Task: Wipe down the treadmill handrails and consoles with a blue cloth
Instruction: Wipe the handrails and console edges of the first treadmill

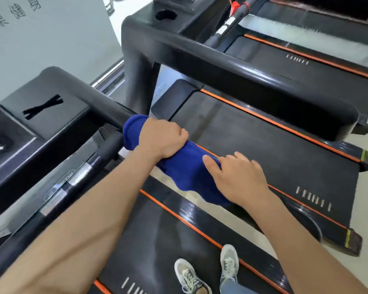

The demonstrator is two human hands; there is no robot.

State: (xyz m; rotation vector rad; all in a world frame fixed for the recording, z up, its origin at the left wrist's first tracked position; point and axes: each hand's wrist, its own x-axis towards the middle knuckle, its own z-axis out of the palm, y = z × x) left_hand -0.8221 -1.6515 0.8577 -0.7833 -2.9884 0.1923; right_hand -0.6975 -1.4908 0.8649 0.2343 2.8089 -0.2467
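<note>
Gym floor, black treadmills [263,134] in a row; the blue cloth [189,168] is wrapped round the near handrail [98,100]; left hand [162,139] grips it tight, right hand [238,177] rests loose-fingered on the trailing end; I'd keep the wrap snug and slide the rail's full length; wall sign [30,39] looks like 健身; grip-bar label [60,187] is too blurry.

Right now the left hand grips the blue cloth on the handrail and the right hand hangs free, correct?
Not quite. The left hand does grip the blue cloth on the handrail, but the right hand does not hang free: it rests on the same cloth, fingers fairly straight. The head view shows it.
</note>
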